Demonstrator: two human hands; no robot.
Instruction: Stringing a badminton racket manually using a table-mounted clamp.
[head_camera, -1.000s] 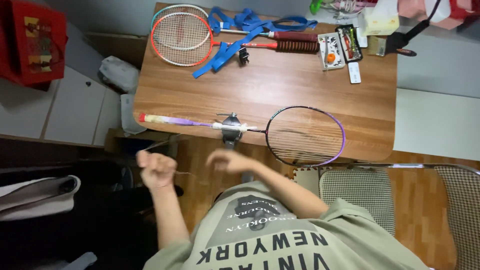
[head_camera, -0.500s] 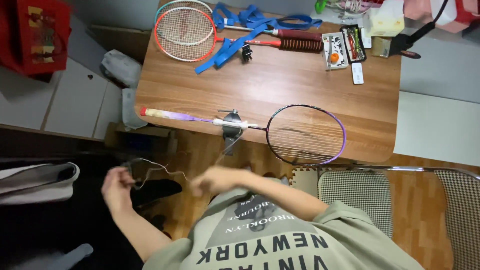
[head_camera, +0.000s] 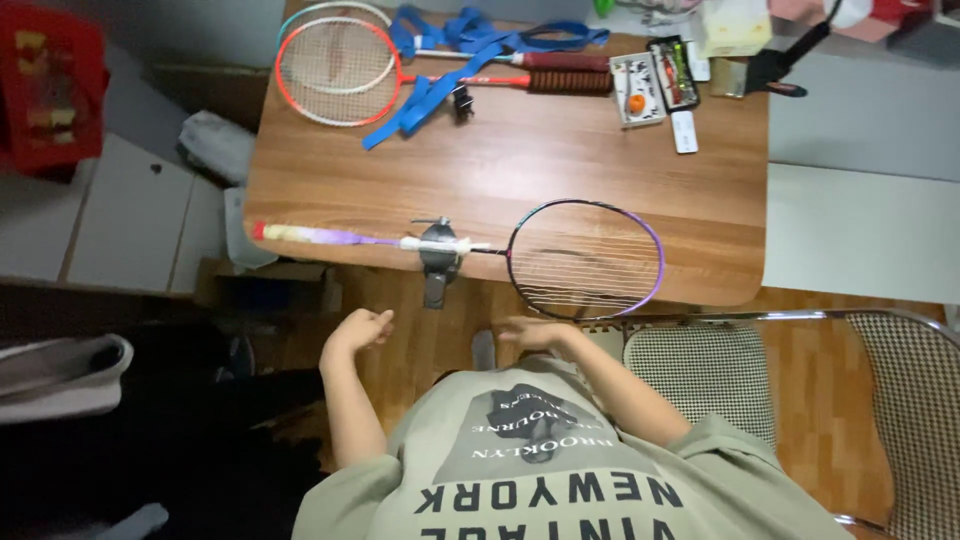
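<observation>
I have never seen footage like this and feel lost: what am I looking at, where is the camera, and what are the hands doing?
There is no machine here, only a person. The camera sits on their head and looks down, so their shirt fills the bottom. Their left hand and right hand hang in front of the wooden table; whether they hold anything is too fine to see. At the near edge lies a purple-framed racket with a small clamp on its shaft. At the far side are an orange racket, blue straps and a small tool case. Checked chairs stand to the right.
</observation>
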